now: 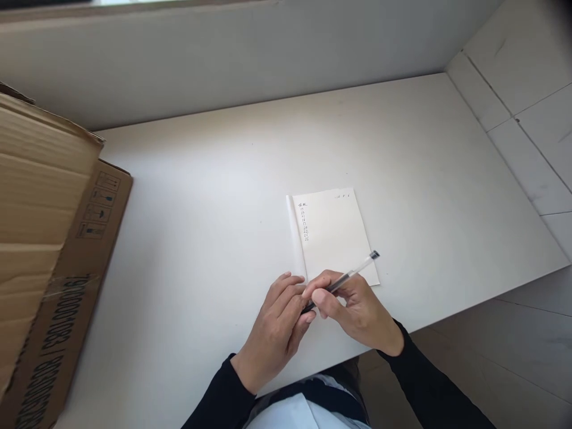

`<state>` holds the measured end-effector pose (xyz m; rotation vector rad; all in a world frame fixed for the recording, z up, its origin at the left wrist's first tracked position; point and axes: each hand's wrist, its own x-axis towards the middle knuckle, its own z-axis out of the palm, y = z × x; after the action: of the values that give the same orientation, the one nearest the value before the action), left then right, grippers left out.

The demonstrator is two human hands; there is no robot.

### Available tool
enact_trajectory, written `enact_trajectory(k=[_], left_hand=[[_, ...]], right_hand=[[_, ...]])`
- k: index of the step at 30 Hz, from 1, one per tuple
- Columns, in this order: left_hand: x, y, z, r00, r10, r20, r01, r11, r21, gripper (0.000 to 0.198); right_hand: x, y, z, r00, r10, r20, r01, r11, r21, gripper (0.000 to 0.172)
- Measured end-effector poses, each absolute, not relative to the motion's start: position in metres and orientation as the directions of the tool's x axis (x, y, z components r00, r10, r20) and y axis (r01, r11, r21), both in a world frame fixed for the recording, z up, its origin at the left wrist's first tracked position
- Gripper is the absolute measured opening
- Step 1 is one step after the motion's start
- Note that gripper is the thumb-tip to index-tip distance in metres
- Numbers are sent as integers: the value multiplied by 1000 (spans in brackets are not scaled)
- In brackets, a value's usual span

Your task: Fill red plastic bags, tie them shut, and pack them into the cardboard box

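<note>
A pen [356, 270] with a clear barrel slants up to the right, its upper end dark. My right hand [357, 307] grips the barrel between thumb and fingers. At the pen's lower, black end, my left hand [279, 325] has its thumb and fingers closed around it; whether that end is a cap is partly hidden by the fingers. Just beyond both hands lies a small notepad [337, 232], open flat, with a column of handwritten numbers down its left side and a short line of writing at the top right. My hands overlap its lower edge.
The white table [192, 238] stretches around the notepad, with its near edge close to my body. Cardboard boxes [96, 238] stand at the left. A pale wall [223, 65] borders the far side, and white tiles [527, 107] are at the right.
</note>
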<state>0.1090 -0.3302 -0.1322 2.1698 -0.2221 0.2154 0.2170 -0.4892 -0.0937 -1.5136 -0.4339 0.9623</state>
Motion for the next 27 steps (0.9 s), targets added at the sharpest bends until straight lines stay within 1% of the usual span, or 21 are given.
enact_trajectory(k=[3, 6, 9, 13, 17, 23, 25, 27], left_hand=[[106, -334, -121, 976, -90, 196, -215, -497, 841, 22], [98, -345, -107, 990, -78, 121, -142, -415, 899, 33], [90, -354, -100, 992, -44, 121, -128, -428, 894, 33], [84, -357, -102, 985, -30, 172, -164, -493, 854, 24], [80, -358, -105, 979, -23, 200, -182, -526, 830, 20], [73, -364, -106, 992, 19, 124, -98, -507, 856, 22], [72, -365, -109, 992, 19, 122, -95, -515, 852, 22], [73, -365, -111, 994, 11, 113, -91, -520, 850, 27]], right_hand=[[209, -494, -93, 540, 782, -313, -350, -130, -928, 48], [196, -501, -91, 511, 779, -364, -413, -149, -898, 57], [184, -505, -87, 445, 797, -408, -475, -176, -862, 64], [173, -506, -81, 418, 818, -394, -489, -162, -857, 65], [165, -504, -81, 442, 812, -381, -529, -107, -842, 65], [158, -504, -87, 464, 806, -367, -504, -101, -858, 71], [158, -504, -91, 475, 800, -366, -481, -112, -869, 74], [160, -506, -94, 498, 789, -360, -432, -134, -892, 73]])
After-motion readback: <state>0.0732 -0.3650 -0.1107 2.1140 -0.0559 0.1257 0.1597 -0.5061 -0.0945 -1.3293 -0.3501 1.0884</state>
